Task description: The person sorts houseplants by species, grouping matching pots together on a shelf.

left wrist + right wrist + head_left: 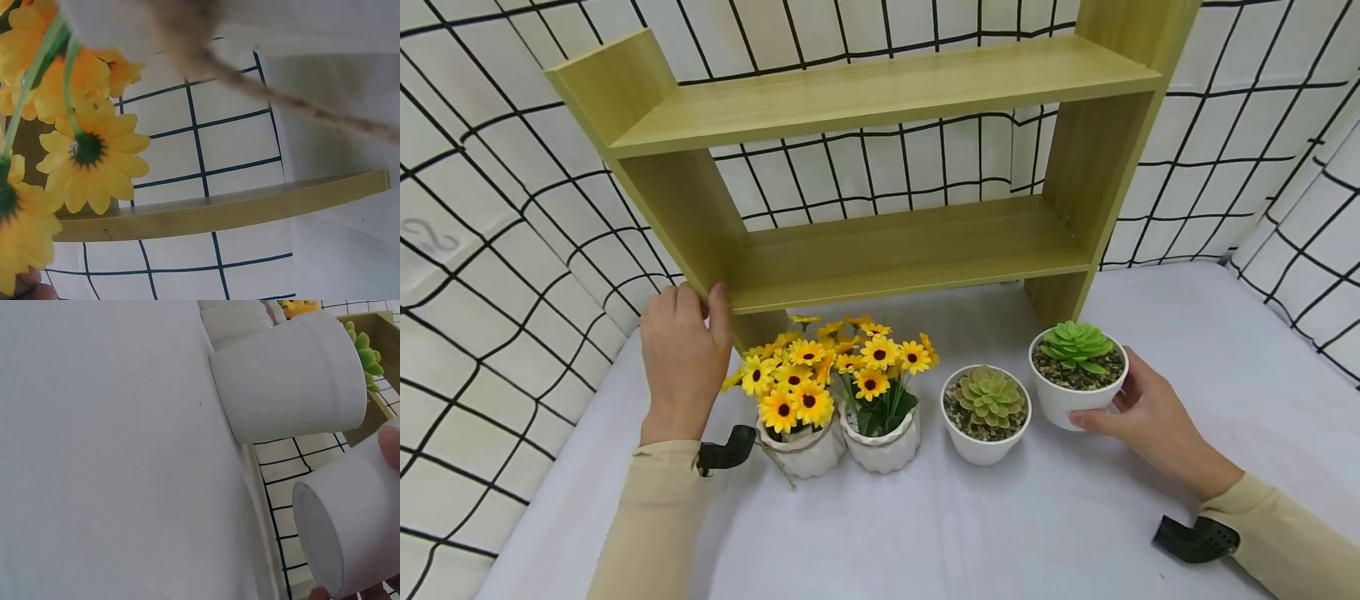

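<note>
Your left sleeve [651, 521] lay nearest | your right hand [1161, 421] gripped the green potted plant [1071, 379], roughly upright, off the table [970, 533], below and before the shelf's [887, 257] right end | your left hand [685, 358] clasped its left side, farther away.

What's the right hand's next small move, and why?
Probably raise the white pot with the bright green succulent toward the lower board of the wooden shelf. The right hand grips the pot, its underside shows off the table in the right wrist view, and the board has open room. The left hand holds the shelf's side, likely steadying it.
</note>
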Tool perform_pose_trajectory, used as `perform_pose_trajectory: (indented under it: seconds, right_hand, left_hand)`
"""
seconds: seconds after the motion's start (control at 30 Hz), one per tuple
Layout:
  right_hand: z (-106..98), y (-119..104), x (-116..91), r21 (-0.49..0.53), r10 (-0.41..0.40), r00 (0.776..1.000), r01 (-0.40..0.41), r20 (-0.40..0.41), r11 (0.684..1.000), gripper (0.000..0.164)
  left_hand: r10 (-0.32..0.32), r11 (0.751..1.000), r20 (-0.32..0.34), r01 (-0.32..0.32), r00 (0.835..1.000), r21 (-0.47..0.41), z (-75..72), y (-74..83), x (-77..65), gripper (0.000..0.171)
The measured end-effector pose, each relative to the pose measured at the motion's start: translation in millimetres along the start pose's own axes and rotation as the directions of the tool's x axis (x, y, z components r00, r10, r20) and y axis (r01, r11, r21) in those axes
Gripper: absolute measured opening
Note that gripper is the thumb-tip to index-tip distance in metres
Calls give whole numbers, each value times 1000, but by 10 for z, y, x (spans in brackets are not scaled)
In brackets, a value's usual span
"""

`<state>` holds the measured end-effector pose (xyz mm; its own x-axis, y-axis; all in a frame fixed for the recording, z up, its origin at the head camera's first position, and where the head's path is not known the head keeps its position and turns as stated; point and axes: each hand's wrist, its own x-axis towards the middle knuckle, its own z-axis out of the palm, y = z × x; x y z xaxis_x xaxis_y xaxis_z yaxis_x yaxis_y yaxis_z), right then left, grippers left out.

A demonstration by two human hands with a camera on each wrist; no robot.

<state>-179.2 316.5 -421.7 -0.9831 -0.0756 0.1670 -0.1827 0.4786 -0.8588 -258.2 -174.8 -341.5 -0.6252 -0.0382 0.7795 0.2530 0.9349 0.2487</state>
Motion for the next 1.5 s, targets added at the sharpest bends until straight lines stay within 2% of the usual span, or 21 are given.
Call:
perform_pose_trajectory:
  seconds: [0.4, 0.53, 0.8, 1.13, 1.5]
  right_hand:
    - [-15, -290, 67, 7, 92, 988, -92, -122, 996, 90]
    - [-3, -355, 79, 19, 79, 986, -77, -146, 997, 91]
    - [2, -507, 50, 28, 32, 982, -27, -184, 999, 89]
    - [-45, -685, 40, 40, -4, 978, 13, -206, 999, 89]
    - [-36, -934, 59, 89, -35, 971, 57, -236, 994, 86]
  left_hand:
    - [-2, 1000, -18, 2, 1000, -2, -48, -37, -10, 49]
    - [6, 1000, -18, -6, 1000, 10, -52, -43, -17, 50]
    - [68, 995, -23, -66, 997, 73, -30, -43, -6, 50]
    - [95, 986, -27, -90, 995, 143, -32, -90, -5, 56]
    - [77, 989, -20, -74, 997, 128, -47, -48, 7, 53]
